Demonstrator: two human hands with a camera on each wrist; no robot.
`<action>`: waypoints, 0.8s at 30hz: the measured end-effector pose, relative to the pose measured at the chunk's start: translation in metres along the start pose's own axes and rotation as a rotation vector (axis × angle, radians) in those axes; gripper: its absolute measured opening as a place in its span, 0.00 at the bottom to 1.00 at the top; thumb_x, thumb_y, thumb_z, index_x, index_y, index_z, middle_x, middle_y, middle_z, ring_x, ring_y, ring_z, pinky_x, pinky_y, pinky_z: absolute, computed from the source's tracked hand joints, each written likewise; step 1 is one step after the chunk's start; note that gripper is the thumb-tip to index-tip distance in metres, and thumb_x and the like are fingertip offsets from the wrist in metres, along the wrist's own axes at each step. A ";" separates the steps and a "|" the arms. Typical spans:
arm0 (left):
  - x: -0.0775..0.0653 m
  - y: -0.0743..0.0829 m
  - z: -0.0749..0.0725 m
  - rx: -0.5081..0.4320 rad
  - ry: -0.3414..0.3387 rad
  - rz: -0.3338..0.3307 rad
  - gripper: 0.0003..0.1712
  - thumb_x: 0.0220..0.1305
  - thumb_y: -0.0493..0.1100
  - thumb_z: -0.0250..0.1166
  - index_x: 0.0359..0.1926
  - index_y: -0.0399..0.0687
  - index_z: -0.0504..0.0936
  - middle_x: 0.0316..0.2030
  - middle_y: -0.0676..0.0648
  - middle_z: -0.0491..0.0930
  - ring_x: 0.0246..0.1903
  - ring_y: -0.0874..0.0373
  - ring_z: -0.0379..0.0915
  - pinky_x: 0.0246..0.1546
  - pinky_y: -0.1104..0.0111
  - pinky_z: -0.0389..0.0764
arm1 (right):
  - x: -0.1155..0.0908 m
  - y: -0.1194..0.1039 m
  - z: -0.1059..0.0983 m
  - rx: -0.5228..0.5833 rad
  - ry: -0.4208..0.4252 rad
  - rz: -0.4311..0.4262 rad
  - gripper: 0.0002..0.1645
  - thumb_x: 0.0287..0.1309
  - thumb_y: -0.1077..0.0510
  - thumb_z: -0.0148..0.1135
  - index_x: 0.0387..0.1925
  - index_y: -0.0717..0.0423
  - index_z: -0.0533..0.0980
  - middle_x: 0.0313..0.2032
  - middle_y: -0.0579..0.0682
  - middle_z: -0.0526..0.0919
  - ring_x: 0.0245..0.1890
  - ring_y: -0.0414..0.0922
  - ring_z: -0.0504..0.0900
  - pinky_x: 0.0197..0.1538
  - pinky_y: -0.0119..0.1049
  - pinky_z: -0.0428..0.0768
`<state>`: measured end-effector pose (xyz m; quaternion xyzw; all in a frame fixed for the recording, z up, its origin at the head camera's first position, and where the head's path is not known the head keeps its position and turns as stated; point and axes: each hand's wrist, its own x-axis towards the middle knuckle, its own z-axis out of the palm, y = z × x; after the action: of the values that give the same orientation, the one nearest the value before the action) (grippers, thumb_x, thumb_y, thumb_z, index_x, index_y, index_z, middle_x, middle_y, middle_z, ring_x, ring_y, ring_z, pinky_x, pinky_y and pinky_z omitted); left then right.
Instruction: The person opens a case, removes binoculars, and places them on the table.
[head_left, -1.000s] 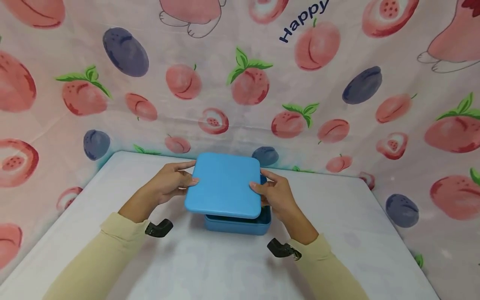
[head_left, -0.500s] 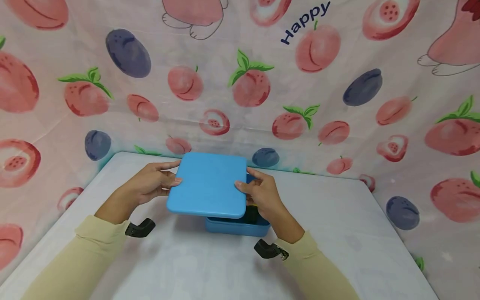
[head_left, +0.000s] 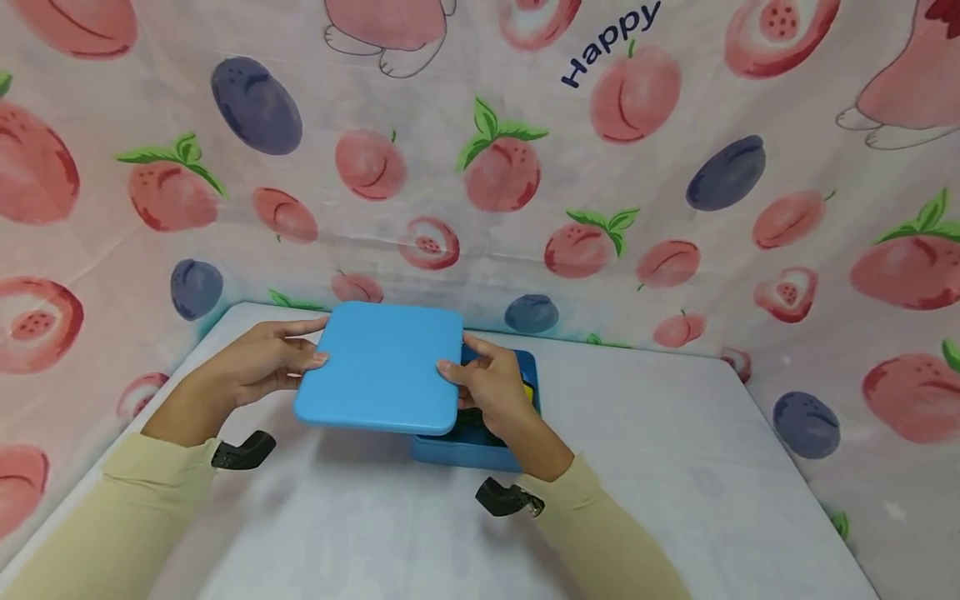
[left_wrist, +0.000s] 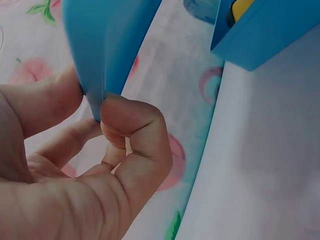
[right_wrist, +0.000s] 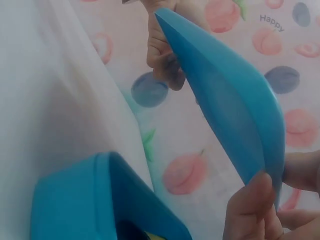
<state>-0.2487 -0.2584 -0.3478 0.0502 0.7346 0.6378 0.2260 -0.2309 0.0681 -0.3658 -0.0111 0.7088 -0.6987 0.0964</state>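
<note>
Backdrop (head_left: 491,279): faintly creased cloth printed with fruit, beyond a smooth white surface (head_left: 675,483).
Left hand (head_left: 258,362): pinches the left edge of the lid (head_left: 382,367), thumb on top; a loose pinch on slick material could let that side drop.
Lid: flat, square, round-cornered, glossy blue, probably plastic; raised apart from the box (head_left: 465,452), hiding its left part in the head view.
Right hand (head_left: 491,387): grips the lid's right edge; low fingers might snag the box's rim.
Box: blue, straight-walled, uncovered at right; yellow-and-dark contents (head_left: 528,392) partly hidden.
</note>
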 end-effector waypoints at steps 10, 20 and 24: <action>-0.004 -0.006 -0.026 0.018 0.010 -0.004 0.48 0.75 0.37 0.61 0.85 0.48 0.42 0.53 0.51 0.72 0.40 0.68 0.80 0.50 0.68 0.84 | 0.013 0.000 0.023 0.004 -0.010 0.024 0.43 0.66 0.59 0.70 0.79 0.52 0.63 0.21 0.46 0.76 0.18 0.40 0.80 0.27 0.30 0.84; -0.004 -0.014 -0.044 0.028 0.027 -0.017 0.48 0.76 0.37 0.60 0.84 0.47 0.41 0.56 0.51 0.65 0.38 0.69 0.78 0.48 0.68 0.82 | 0.027 0.008 0.041 0.011 -0.021 0.059 0.44 0.66 0.58 0.70 0.79 0.50 0.62 0.18 0.47 0.73 0.16 0.41 0.76 0.25 0.29 0.82; -0.002 -0.018 -0.050 0.036 0.037 -0.028 0.48 0.76 0.37 0.61 0.84 0.47 0.41 0.53 0.52 0.69 0.38 0.68 0.78 0.48 0.68 0.83 | 0.032 0.012 0.046 0.014 -0.014 0.062 0.44 0.66 0.58 0.71 0.79 0.50 0.63 0.19 0.48 0.75 0.15 0.42 0.76 0.24 0.30 0.82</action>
<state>-0.2626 -0.3081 -0.3604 0.0322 0.7506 0.6220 0.2204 -0.2537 0.0178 -0.3816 0.0069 0.7033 -0.7001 0.1232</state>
